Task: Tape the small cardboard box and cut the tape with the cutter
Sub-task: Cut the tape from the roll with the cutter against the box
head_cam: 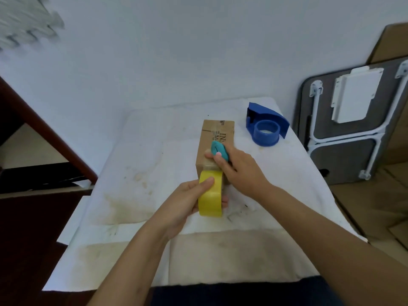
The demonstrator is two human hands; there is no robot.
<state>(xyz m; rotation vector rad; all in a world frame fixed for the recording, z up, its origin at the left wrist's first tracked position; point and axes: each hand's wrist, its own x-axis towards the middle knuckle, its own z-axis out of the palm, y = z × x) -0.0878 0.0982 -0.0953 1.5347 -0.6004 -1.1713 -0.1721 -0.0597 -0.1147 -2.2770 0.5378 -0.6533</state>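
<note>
A small brown cardboard box [217,134] lies on the white cloth-covered table [159,151], with clear tape running along its top. My left hand [187,198] grips a yellow tape roll [210,195] held upright against the box's near end. A strip of tape runs from the roll up onto the box. My right hand [240,171] holds a small teal cutter [219,150] pressed on the box top near its front edge. The fingers hide the lower part of the cutter.
A blue tape dispenser [266,127] stands at the table's far right. A folded grey table with white legs [353,120] leans against the wall on the right, beside cardboard sheets. Dark wooden furniture [39,151] flanks the left. The cloth carries brownish stains.
</note>
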